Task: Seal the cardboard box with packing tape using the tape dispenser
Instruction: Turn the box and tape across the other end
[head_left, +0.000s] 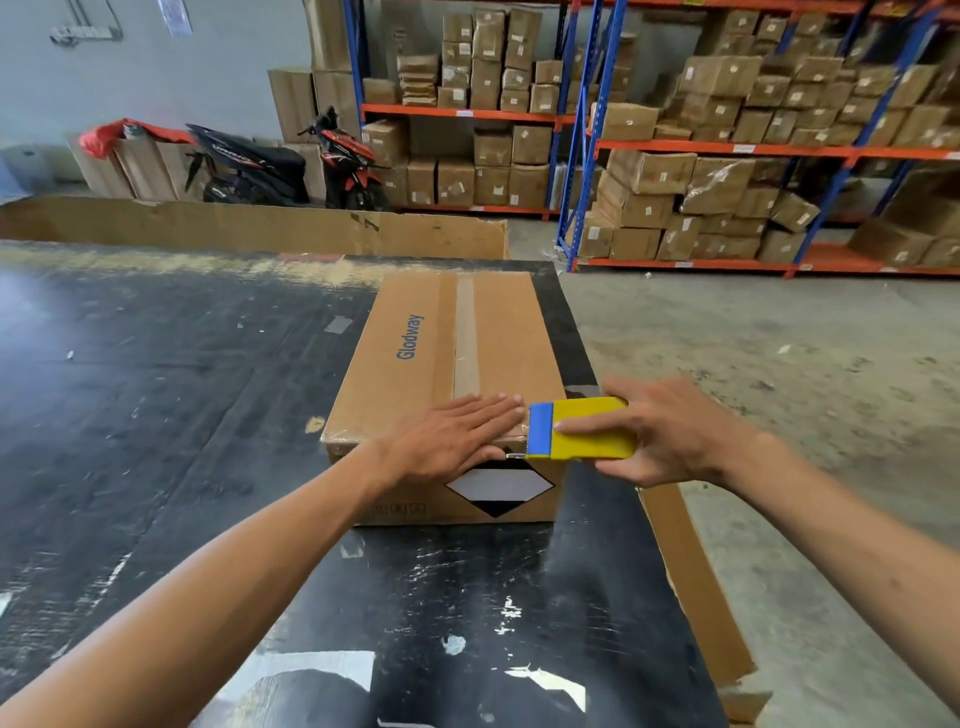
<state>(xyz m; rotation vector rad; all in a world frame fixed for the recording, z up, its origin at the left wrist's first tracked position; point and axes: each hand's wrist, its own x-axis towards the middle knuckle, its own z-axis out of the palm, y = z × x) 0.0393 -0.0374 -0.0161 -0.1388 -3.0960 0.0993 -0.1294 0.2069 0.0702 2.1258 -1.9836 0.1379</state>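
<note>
Head view, looking down over both bare forearms. The cardboard box (452, 364) sits on a black, scuffed table (156, 415), near its right edge, flaps closed, a strip of tape (466, 338) running along the centre seam away from the viewer. Blue lettering runs along the left half of the lid, and a black-and-white diamond label (500, 486) shows on the near face.

The left hand (452, 436) lies flat, palm down, on the box's near top edge — fingers straight and pressed together, tips pointing right toward the dispenser. The right hand (670, 431) grips the yellow tape dispenser (587, 428) from the right side, thumb on top, fingers curled underneath, closed firmly around its body. The dispenser's blue front end (540, 428) meets the box at its near right top corner, just touching the left fingertips. Whether tape is coming off the roll there is hard to tell.

Beyond the table stands a long wall of flattened cardboard (249, 226), then a parked motorbike (291, 166) — and to the right, blue-and-orange racks (597, 145) stacked with brown cartons. Bare concrete floor (779, 338) lies to the right of the table.
</note>
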